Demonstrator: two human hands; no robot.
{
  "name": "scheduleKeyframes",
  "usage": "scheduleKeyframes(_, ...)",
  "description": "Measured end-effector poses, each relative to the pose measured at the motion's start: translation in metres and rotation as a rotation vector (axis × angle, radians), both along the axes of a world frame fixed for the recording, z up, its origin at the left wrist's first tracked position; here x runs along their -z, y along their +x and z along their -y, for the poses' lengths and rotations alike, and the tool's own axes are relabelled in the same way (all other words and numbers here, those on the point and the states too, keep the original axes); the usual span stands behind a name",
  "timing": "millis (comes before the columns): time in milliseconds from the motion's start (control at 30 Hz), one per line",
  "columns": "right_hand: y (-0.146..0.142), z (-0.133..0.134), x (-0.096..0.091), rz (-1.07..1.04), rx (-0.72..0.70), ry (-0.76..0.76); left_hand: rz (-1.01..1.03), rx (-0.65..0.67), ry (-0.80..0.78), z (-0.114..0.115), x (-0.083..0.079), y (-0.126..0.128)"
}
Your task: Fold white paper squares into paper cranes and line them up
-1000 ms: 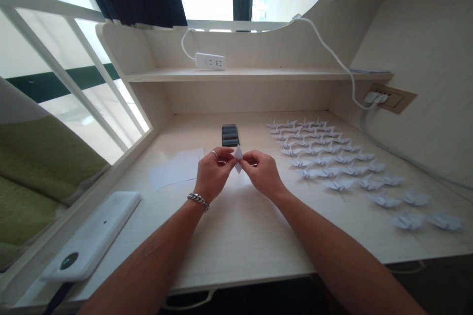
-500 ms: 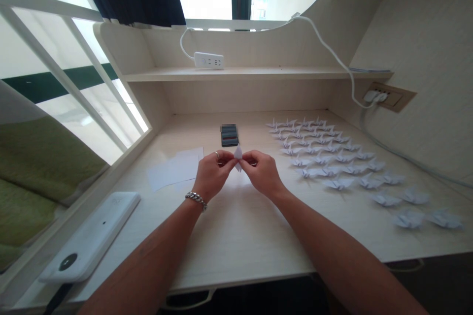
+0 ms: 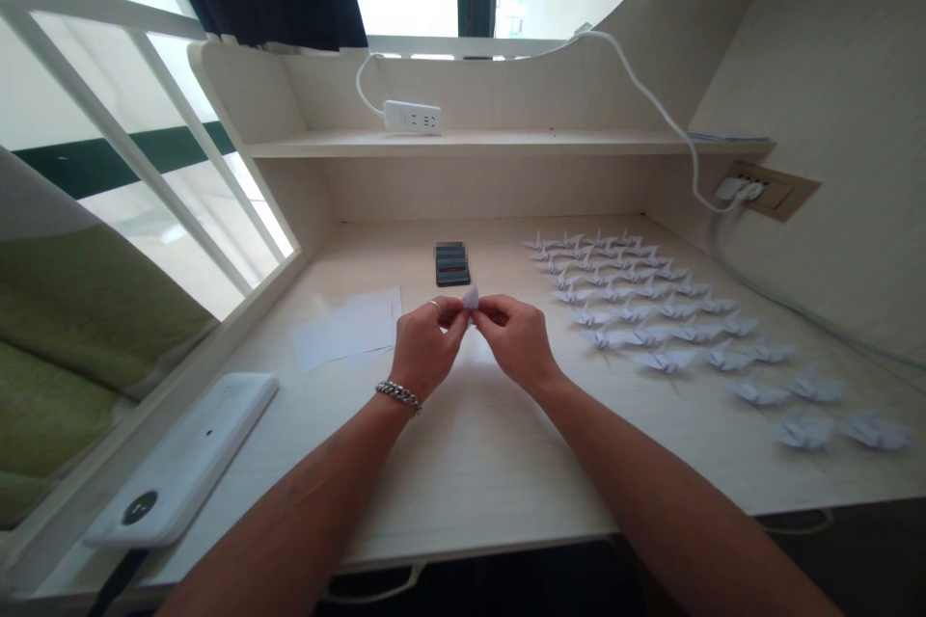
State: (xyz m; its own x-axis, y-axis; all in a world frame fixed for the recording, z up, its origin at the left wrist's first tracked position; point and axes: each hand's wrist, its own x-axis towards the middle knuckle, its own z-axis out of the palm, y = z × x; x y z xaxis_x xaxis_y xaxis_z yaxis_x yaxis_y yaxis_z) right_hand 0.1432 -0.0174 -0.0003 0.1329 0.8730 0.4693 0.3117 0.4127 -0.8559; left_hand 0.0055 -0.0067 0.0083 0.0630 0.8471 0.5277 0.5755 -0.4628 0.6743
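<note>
My left hand (image 3: 428,345) and my right hand (image 3: 515,339) meet above the middle of the pale wooden desk (image 3: 470,443). Both pinch a small folded piece of white paper (image 3: 471,297) between thumb and fingertips. The left wrist wears a metal chain bracelet and one finger a ring. To the right lie rows of several finished white paper cranes (image 3: 651,308). Flat white paper sheets (image 3: 351,328) lie just left of my hands.
A dark phone-like object (image 3: 452,265) lies behind my hands. A white flat device (image 3: 184,463) rests at the desk's left front edge. A power strip (image 3: 412,118) sits on the shelf; its cable (image 3: 651,106) runs to a wall socket (image 3: 763,188) at right.
The folded paper has been pressed smaller between my fingertips and now shows only as a small tip above them. Both hands stay in the same place.
</note>
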Motion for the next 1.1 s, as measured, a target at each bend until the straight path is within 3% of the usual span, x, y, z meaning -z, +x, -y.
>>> scheduleKeyframes(200, -0.002, 0.000, 0.002, -0.101, -0.046, 0.011, 0.032, 0.033, 0.119, 0.001, 0.002, 0.000)
scheduleKeyframes(367, 0.002, -0.009, 0.002, -0.468, -0.213, -0.073, 0.065, 0.150, 0.144, 0.003, 0.003, 0.002)
scheduleKeyframes(500, 0.004, -0.016, 0.003, -0.668, -0.202, -0.185, 0.092, 0.230, 0.102, 0.006, 0.003, 0.007)
scheduleKeyframes(667, 0.003, -0.017, 0.005, -0.670, -0.199, -0.191, 0.182, 0.249, 0.038, 0.007, 0.000, 0.007)
scheduleKeyframes(800, 0.003, -0.016, 0.003, -0.629, -0.209, -0.200, 0.296, 0.119, 0.002, 0.005, -0.002, 0.003)
scheduleKeyframes(1100, 0.003, -0.013, 0.001, -0.514, -0.200, -0.222, 0.214, 0.118, 0.035, 0.004, -0.006, 0.002)
